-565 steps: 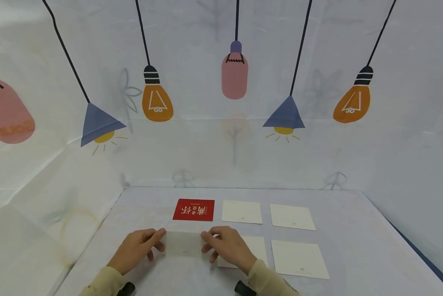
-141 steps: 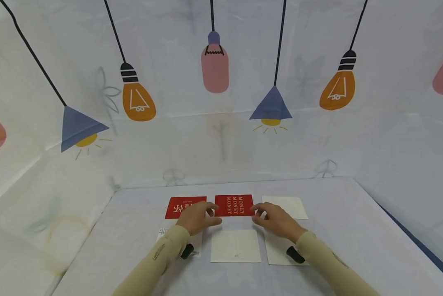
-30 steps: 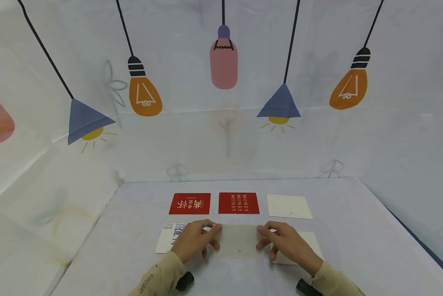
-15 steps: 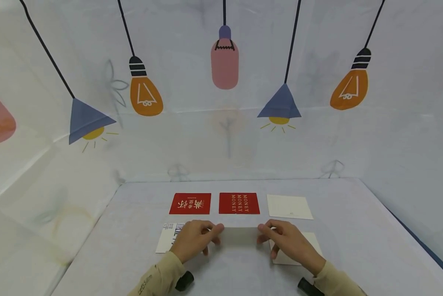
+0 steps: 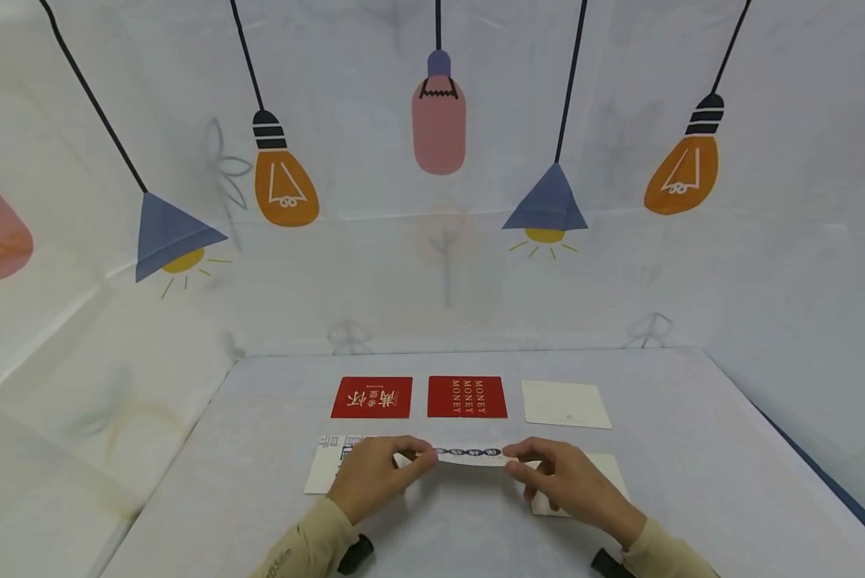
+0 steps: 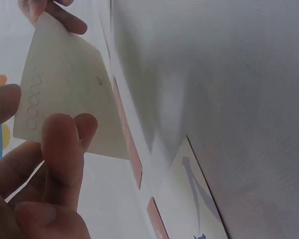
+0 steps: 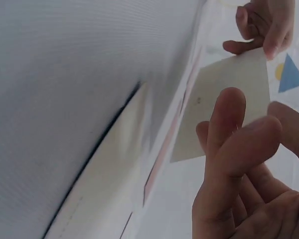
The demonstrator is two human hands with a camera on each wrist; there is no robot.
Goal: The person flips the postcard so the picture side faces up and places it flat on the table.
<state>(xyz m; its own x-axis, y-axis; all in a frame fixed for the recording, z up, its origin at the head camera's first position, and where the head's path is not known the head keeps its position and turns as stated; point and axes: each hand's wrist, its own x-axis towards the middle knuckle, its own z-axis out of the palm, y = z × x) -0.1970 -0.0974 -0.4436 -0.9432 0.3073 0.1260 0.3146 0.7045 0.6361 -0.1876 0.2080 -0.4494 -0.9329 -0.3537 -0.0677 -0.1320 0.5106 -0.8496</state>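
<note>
Both hands hold a thin white card (image 5: 470, 459) raised over the front middle of the table. My left hand (image 5: 381, 475) pinches its left end and my right hand (image 5: 573, 486) its right end, thumbs on the near side. Tipped nearly edge-on, the card shows a strip of dark blue print in the head view. Its pale underside, with a row of small rings, faces the left wrist camera. Below my left hand lies a white card with blue lettering (image 5: 322, 467), partly covered. A blank cream card (image 5: 609, 475) lies partly hidden behind my right hand.
Along the back row lie a red card with white characters (image 5: 371, 398), a red MONEY card (image 5: 467, 397) and a blank cream card (image 5: 565, 404). A white table (image 5: 692, 449) stands against a white sheet printed with hanging lamps.
The held card has turned from its plain side to show its printed face. Earlier it lay on the table while both hands were at the MONEY card, which previously was a blank card.
</note>
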